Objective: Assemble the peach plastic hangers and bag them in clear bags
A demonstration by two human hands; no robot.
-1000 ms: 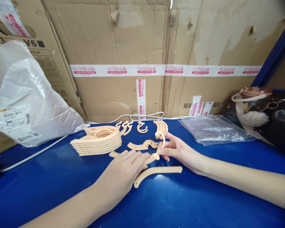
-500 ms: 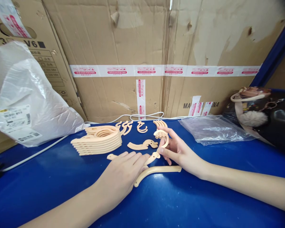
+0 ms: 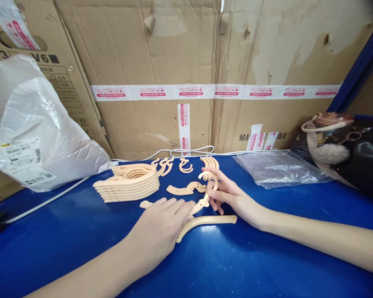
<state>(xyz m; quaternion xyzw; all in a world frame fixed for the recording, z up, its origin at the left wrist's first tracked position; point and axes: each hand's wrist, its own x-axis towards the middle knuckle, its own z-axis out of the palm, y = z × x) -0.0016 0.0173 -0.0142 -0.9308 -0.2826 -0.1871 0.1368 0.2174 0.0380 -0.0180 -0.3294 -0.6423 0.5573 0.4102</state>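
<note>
My left hand [image 3: 164, 225] is closed over a beige hanger arm [image 3: 147, 204], pressing it near the tabletop; its rounded tip shows at the left and its other end past my fingers. A curved hanger hook [image 3: 216, 184] is pinched between the thumb and fingers of my right hand [image 3: 228, 193]. The hook's lower end meets the end of the hanger arm; whether the two are joined I cannot tell. Just in front of my hands lies a loose hanger arm [image 3: 209, 221]. Beyond them rests another hanger piece [image 3: 183, 189] with a curved end.
Folded hangers [image 3: 127, 188] are stacked at the left. Loose hooks [image 3: 185, 165] and curved pieces [image 3: 209, 162] lie farther back. A white plastic bag [image 3: 37, 124] stands left. Clear plastic [image 3: 282, 167] and a black bag [image 3: 363, 153] are at right. Cardboard [image 3: 158, 124] stands behind.
My right hand has shifted slightly left and the hook now stands more upright, its lower end against the hanger arm's end. My left hand has stayed in place.
</note>
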